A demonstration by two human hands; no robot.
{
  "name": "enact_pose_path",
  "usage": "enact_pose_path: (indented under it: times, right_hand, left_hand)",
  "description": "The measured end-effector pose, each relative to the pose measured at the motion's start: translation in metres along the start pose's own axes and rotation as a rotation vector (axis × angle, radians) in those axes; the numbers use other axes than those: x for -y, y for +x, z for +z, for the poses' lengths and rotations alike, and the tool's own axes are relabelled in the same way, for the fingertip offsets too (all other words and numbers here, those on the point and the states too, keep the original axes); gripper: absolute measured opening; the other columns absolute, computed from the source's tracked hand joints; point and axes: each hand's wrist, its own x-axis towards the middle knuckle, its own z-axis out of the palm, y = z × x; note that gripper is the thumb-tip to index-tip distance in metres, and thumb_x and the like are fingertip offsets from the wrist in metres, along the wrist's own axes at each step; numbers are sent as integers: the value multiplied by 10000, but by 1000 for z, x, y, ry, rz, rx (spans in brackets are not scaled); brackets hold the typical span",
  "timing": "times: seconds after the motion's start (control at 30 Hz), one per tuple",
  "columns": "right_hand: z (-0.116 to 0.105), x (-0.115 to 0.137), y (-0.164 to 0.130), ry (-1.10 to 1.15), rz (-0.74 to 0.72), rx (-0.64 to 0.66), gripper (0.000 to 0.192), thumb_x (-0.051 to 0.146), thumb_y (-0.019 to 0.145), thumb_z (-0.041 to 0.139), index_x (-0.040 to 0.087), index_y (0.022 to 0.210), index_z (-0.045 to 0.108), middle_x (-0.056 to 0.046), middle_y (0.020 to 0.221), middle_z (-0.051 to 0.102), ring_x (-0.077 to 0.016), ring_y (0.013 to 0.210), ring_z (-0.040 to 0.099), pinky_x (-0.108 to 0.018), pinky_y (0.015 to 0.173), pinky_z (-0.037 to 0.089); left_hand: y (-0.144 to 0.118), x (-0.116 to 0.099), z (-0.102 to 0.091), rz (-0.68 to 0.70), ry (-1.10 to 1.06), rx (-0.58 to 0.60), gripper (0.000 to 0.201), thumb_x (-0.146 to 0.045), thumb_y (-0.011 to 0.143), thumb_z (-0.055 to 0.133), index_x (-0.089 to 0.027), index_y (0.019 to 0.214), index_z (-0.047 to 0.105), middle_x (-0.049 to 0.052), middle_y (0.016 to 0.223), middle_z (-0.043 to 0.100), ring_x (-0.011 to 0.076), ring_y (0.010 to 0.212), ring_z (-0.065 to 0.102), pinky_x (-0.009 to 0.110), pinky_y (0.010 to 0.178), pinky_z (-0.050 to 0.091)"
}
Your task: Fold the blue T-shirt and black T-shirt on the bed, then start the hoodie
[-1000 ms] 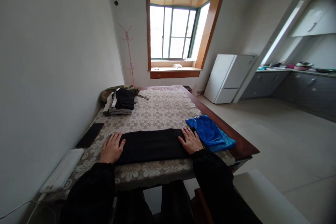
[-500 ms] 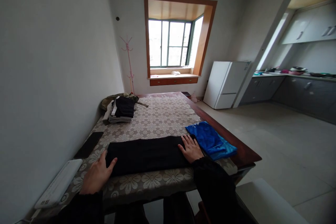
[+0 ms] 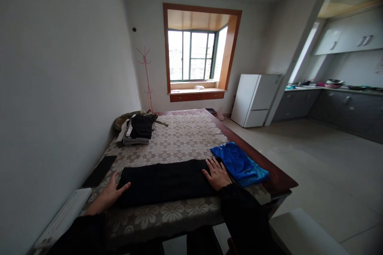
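Observation:
A long black folded garment [image 3: 164, 181] lies across the near part of the table [image 3: 278, 179], on a lace floral tablecloth [image 3: 182, 135]. My right hand [image 3: 217, 173] rests flat on the garment's right end, fingers spread. My left hand [image 3: 109, 195] lies at the garment's left end, thumb touching its edge, fingers open. A folded blue cloth [image 3: 239, 163] sits just right of my right hand.
A pile of folded dark and light clothes [image 3: 136, 127] sits at the table's far left. A black flat object [image 3: 98, 170] and a white device [image 3: 62, 219] lie along the left wall. A white fridge [image 3: 254, 99] and kitchen counters stand to the right.
My left hand slid off the garment's top to its left edge. The camera tilted upward, showing more ceiling. My right hand stayed in place.

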Motion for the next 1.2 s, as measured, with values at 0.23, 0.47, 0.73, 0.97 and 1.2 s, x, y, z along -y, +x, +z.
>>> enact_pose_path:
  times: [0.23, 0.47, 0.73, 0.97, 1.2]
  right_hand:
    - [1, -1, 0, -10, -6, 1, 662, 537, 1035, 338, 193, 1593, 434, -88, 1673, 376, -272, 1576, 245, -508, 1268, 164]
    - [1, -3, 1, 5, -18, 6, 660, 544, 1033, 348, 201, 1589, 442, -84, 1671, 380, -271, 1572, 257, -501, 1270, 161]
    - [-9, -7, -2, 69, -130, 13, 662, 553, 1017, 375, 203, 1571, 471, -104, 1650, 416, -279, 1564, 282, -517, 1269, 176]
    - [-22, 4, -16, 86, -193, -67, 568, 451, 1013, 434, 226, 1525, 529, -115, 1612, 474, -321, 1538, 340, -616, 1269, 106]
    - [-34, 83, -91, 321, -631, -86, 516, 341, 978, 560, 303, 1492, 534, -63, 1597, 500, -285, 1518, 385, -611, 1288, 130]
  left_hand:
    - [-20, -5, -8, 83, -131, 80, 614, -612, 691, 720, -309, 1224, 708, 48, 1354, 710, 364, 1355, 593, 483, 1071, 547]
    - [-27, -3, -10, 89, -147, 66, 637, -641, 662, 742, -270, 1179, 725, 83, 1341, 714, 376, 1335, 606, 479, 1066, 554]
    - [-50, 15, -19, 165, -214, 105, 728, -701, 655, 755, -251, 1224, 695, 124, 1356, 694, 390, 1324, 609, 486, 1077, 535]
    - [-83, 23, -14, 123, -339, 31, 699, -668, 651, 781, -254, 1209, 710, 119, 1339, 708, 413, 1350, 586, 538, 1109, 499]
    - [-107, 16, -18, 68, -456, 26, 593, -624, 651, 800, -275, 1128, 749, 88, 1321, 729, 402, 1399, 543, 533, 1160, 447]
